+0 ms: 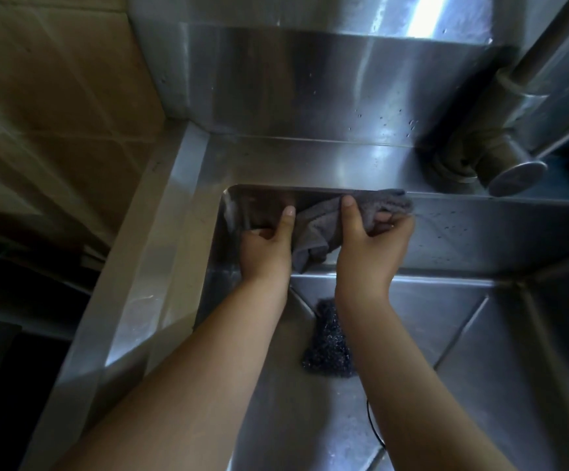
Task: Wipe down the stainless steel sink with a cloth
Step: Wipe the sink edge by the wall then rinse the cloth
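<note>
A grey cloth (317,229) lies bunched against the back inner wall of the stainless steel sink (480,232), just under its rim. My right hand (371,246) grips the cloth's right part, thumb on top and fingers curled into the fabric. My left hand (267,249) holds the cloth's left end against the wall near the basin's back left corner, thumb raised; its fingers are hidden behind the hand. Water drops dot the back wall.
A dark steel scouring pad (327,345) lies on the basin floor between my forearms. A tap with a round end (510,168) stands on the rear ledge at the right. A steel splashback (310,79) rises behind. Tiled wall (55,96) lies left.
</note>
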